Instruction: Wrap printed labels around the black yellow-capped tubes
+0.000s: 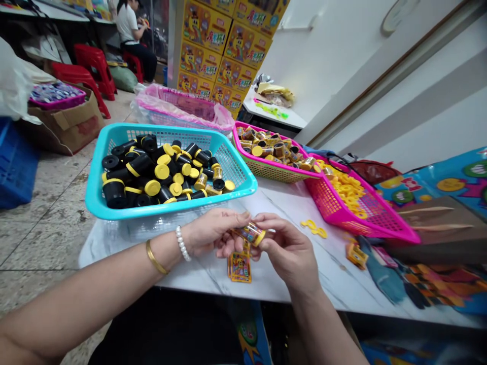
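Between my two hands, above the front edge of the white marbled table [198,276], is a small printed tube with a yellow cap [251,232]. My left hand [218,230] has its thumb and fingers closed round the tube's dark end. At the capped end, the thumb and fingers of my right hand [287,248] press on the yellow cap. Under my hands lie orange printed cards [240,267], partly covered by my fingers. To the left stands a turquoise basket [171,209] heaped with black tubes with yellow caps [162,171].
A pink basket [266,171] holds finished-looking printed tubes; another pink basket [380,223] holds yellow plastic pieces [348,190]. Two yellow loops [314,229] lie on the table. Yellow cartons [224,50] are stacked behind. A person [133,35] sits far back left near red stools [93,61].
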`<move>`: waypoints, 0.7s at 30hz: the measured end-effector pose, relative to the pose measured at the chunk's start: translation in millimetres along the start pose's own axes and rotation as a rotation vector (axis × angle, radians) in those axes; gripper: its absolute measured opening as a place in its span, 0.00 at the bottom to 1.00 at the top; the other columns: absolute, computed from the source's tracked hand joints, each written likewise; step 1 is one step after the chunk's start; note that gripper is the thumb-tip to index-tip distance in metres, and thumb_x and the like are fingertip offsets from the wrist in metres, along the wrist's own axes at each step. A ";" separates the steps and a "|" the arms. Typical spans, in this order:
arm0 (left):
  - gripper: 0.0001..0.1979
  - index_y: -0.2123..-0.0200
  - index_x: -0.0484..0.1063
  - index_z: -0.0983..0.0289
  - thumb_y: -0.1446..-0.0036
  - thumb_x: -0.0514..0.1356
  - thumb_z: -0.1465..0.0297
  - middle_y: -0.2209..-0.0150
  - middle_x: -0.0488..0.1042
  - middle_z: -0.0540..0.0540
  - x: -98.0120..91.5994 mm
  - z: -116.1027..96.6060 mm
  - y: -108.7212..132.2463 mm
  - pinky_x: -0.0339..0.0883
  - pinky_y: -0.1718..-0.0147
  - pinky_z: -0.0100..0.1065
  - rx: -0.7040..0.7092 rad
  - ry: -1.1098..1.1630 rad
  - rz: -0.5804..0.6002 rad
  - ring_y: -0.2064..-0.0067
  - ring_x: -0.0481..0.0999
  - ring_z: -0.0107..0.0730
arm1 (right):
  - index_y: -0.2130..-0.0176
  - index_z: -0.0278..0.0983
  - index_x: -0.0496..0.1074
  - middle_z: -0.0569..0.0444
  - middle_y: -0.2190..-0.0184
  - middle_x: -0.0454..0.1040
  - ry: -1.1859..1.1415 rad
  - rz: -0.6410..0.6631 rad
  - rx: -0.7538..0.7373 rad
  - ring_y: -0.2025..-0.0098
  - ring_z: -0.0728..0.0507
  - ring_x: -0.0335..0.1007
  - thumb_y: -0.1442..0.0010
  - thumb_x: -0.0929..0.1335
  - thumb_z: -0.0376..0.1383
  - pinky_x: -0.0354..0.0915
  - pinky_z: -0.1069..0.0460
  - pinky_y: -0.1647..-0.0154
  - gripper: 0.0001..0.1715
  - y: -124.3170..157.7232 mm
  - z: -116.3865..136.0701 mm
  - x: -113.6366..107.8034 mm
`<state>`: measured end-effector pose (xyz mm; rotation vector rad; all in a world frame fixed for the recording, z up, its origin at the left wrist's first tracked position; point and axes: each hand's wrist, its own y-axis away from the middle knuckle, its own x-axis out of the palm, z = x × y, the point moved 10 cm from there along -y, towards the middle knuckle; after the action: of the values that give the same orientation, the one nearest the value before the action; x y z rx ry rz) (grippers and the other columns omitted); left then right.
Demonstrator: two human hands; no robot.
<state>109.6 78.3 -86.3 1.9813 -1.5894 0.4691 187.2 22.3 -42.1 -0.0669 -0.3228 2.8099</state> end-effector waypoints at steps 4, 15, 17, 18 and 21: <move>0.29 0.74 0.73 0.69 0.43 0.60 0.45 0.84 0.72 0.51 -3.2 6.8 -0.5 0.53 0.93 0.21 -0.063 0.025 -0.034 0.89 0.65 0.21 | 0.59 0.46 0.83 0.50 0.54 0.73 0.022 0.017 -0.019 0.68 0.47 0.77 0.44 0.77 0.37 0.79 0.52 0.76 0.10 -2.0 -2.0 5.6; 0.22 0.67 0.71 0.67 0.37 0.58 0.52 0.82 0.74 0.51 -6.3 -1.7 1.0 0.56 0.89 0.21 0.000 0.074 -0.088 0.87 0.67 0.21 | 0.54 0.48 0.81 0.51 0.55 0.76 0.380 -0.076 -0.298 0.58 0.44 0.78 0.42 0.76 0.34 0.78 0.52 0.65 0.16 -11.5 34.2 9.9; 0.23 0.63 0.70 0.66 0.36 0.56 0.49 0.81 0.74 0.51 -10.1 -4.1 1.6 0.57 0.87 0.23 0.022 0.013 -0.138 0.87 0.67 0.22 | 0.54 0.47 0.81 0.52 0.54 0.77 0.565 -0.156 -0.415 0.60 0.46 0.78 0.42 0.76 0.32 0.77 0.53 0.65 0.16 -22.3 57.2 7.9; 0.23 0.61 0.69 0.66 0.37 0.56 0.49 0.81 0.74 0.50 -13.0 -5.6 2.3 0.57 0.87 0.24 0.035 -0.049 -0.174 0.86 0.66 0.23 | 0.52 0.48 0.80 0.52 0.52 0.77 0.648 -0.190 -0.469 0.60 0.46 0.78 0.42 0.76 0.32 0.77 0.53 0.65 0.18 -28.9 67.7 7.0; 0.16 0.63 0.70 0.64 0.40 0.62 0.56 0.80 0.73 0.48 -19.3 -16.8 6.3 0.58 0.82 0.26 0.125 -0.447 -0.291 0.83 0.68 0.24 | 0.43 0.46 0.75 0.49 0.44 0.74 0.841 -0.181 -0.550 0.59 0.44 0.79 0.43 0.76 0.36 0.78 0.52 0.65 0.28 -48.9 84.3 7.4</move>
<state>100.0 102.7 -83.1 2.4924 -1.5049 0.0063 188.1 51.9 51.0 -1.2089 -0.8016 2.1770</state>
